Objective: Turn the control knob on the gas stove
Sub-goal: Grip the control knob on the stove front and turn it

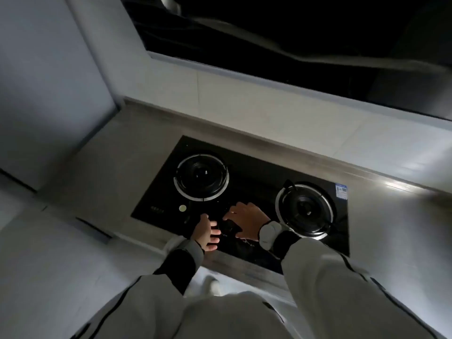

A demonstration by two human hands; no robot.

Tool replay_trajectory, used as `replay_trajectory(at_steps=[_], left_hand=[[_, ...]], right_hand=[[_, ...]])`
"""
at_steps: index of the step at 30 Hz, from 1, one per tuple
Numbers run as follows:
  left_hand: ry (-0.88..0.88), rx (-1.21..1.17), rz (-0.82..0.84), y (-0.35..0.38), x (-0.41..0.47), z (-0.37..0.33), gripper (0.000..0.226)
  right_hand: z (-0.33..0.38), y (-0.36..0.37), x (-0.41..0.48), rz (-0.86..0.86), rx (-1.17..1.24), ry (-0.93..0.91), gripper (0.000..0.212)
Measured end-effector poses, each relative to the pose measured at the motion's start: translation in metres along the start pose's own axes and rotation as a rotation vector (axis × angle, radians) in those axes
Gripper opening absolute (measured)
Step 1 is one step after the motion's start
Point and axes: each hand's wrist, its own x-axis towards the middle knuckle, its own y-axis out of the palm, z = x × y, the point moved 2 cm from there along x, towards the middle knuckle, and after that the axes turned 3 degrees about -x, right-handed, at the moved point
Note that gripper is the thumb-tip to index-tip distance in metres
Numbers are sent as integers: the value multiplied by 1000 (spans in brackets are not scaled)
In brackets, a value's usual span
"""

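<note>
Both hands meet at the gas stove (256,177) near edge, the right hand (247,220) curled over a dark control knob (228,227) to twist it, the left hand (206,232) loosely open alongside, holding nothing.

head cam | looks steeply down, tilted | stove (254,177) centre, near | hands at 6 o'clock | single view
</note>
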Motion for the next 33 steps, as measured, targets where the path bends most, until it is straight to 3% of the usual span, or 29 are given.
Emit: replay_trajectory(at_steps=[11,19,33], left_hand=[[-20,-37,23,4,7,18,85],[17,-132,46,5,14,31,83],[37,-7,46,9,17,24,70]], right_hand=[[-2,-14,28,97,-282,-253,53],[1,-27,52,156,-409,-439,47],[-9,-6,41,34,-165,-192,44]])
